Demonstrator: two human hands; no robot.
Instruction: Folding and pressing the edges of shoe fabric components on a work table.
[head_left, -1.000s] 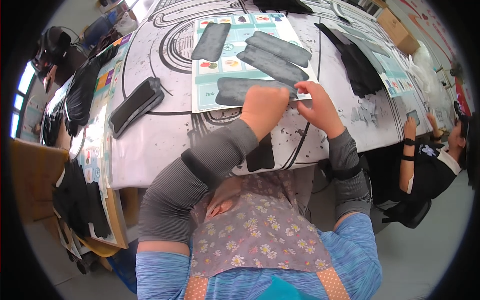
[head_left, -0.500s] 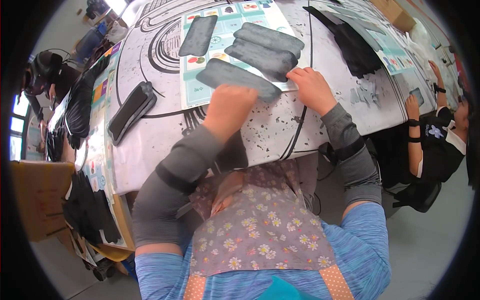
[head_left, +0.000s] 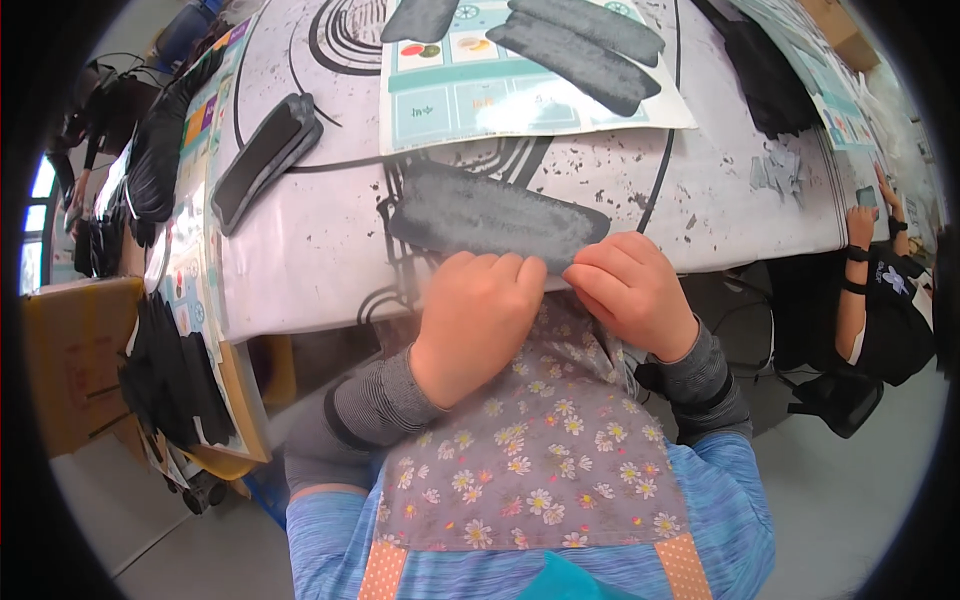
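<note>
A long grey fuzzy strip with rounded corners (head_left: 500,215) lies near the front edge of the table. Along its near edge my left hand (head_left: 480,320) is closed, knuckles up, gripping the strip; the fingertips are hidden beneath. At its near right corner my right hand (head_left: 640,295) pinches the strip between thumb and fingers. Farther off, two similar overlapping grey strips (head_left: 575,60) rest on a printed teal-and-white sheet (head_left: 440,105). Another grey strip (head_left: 420,18) sits at the sheet's upper left, partly out of view.
A small stack of dark strips (head_left: 265,165) lies on the white patterned table cover (head_left: 290,270) at left. Black pieces (head_left: 765,80) and grey scraps (head_left: 778,172) are at right. Another person (head_left: 895,310) works at the right edge; a cardboard box (head_left: 80,370) stands at left.
Both hands have drawn back toward me with one grey strip, bringing it off the printed sheet to the table's near edge. My view has tilted downward.
</note>
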